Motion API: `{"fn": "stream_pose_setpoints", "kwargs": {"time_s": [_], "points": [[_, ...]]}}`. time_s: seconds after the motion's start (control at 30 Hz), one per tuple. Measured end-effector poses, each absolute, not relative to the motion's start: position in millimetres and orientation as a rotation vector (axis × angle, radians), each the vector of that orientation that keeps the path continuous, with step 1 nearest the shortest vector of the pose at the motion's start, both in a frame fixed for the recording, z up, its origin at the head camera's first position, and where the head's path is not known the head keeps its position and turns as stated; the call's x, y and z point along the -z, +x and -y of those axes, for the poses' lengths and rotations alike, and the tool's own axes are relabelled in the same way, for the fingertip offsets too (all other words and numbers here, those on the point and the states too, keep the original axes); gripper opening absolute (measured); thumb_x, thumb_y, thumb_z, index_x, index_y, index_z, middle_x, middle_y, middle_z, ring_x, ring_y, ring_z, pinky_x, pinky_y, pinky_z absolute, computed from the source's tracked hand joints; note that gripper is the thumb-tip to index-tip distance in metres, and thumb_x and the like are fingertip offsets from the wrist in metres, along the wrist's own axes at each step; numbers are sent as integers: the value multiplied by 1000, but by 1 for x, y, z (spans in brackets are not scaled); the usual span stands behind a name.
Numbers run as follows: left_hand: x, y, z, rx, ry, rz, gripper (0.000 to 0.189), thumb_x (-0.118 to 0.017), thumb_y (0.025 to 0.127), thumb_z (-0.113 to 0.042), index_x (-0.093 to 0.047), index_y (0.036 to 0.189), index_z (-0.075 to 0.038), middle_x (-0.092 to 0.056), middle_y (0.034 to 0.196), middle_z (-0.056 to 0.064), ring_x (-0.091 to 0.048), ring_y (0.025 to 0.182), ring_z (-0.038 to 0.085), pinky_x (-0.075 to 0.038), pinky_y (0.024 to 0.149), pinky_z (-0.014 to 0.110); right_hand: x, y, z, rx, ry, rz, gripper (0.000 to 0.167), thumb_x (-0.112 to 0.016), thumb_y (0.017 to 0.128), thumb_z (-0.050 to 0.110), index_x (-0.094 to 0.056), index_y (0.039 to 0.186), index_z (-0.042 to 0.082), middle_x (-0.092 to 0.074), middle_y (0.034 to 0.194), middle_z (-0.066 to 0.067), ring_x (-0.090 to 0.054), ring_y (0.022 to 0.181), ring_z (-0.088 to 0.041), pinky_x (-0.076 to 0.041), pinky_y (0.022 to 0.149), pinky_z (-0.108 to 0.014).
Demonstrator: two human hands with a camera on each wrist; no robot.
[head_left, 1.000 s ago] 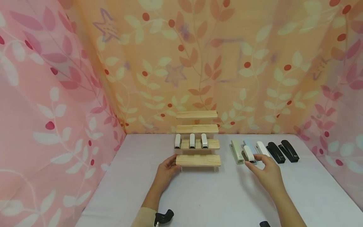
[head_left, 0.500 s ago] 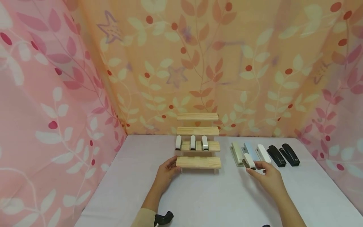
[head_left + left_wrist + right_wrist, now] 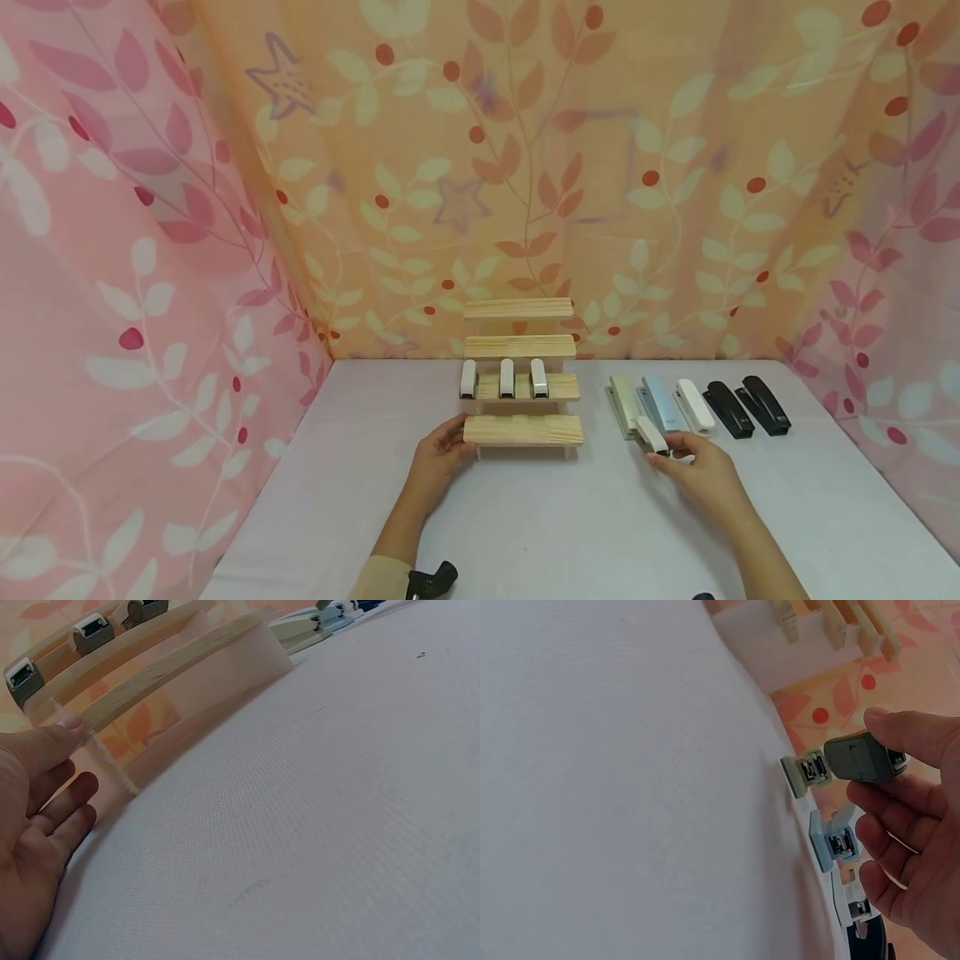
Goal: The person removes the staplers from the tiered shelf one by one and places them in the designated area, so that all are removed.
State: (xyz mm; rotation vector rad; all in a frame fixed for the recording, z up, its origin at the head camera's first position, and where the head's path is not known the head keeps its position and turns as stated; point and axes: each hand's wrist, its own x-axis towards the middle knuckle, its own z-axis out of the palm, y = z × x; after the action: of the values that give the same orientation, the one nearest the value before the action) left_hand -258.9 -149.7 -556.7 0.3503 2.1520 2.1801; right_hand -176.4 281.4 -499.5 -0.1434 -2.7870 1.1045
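Observation:
In the head view, my left hand (image 3: pixel 438 457) holds the left end of a tiered wooden display rack (image 3: pixel 522 431) at its lowest step. The left wrist view shows the thumb (image 3: pixel 52 746) against that step's corner, the lower fingers loosely bent. Three small white staplers (image 3: pixel 507 379) stand apart on the step above. At the right, my right hand (image 3: pixel 705 475) pinches another small white stapler (image 3: pixel 650 435) between thumb and fingers, just before the pale green stapler (image 3: pixel 623 405). The right wrist view shows its dark underside (image 3: pixel 859 757) in the grip.
Beside the pale green stapler, a light blue stapler (image 3: pixel 660 403), a larger white stapler (image 3: pixel 695 406) and two black staplers (image 3: pixel 730 408) lie in a row on the white tablecloth (image 3: pixel 525 533). Patterned curtains (image 3: pixel 420 250) hang behind and at both sides.
The right hand has drawn the small white stapler slightly toward the person, away from the blue stapler, and its tilt has changed. The left hand stays at the rack.

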Motion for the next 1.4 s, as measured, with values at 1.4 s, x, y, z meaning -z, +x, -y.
{"fn": "stream_pose_setpoints", "kwargs": {"time_s": [1.4], "points": [[557, -260, 150, -2203, 341, -2129, 66, -81, 89, -14, -53, 149, -10, -58, 146, 11, -59, 129, 27, -56, 98, 22, 522, -181, -281, -1107, -208, 2945, 59, -89, 77, 43, -67, 115, 3, -70, 101, -6, -58, 87, -20, -48, 71, -32]]}}
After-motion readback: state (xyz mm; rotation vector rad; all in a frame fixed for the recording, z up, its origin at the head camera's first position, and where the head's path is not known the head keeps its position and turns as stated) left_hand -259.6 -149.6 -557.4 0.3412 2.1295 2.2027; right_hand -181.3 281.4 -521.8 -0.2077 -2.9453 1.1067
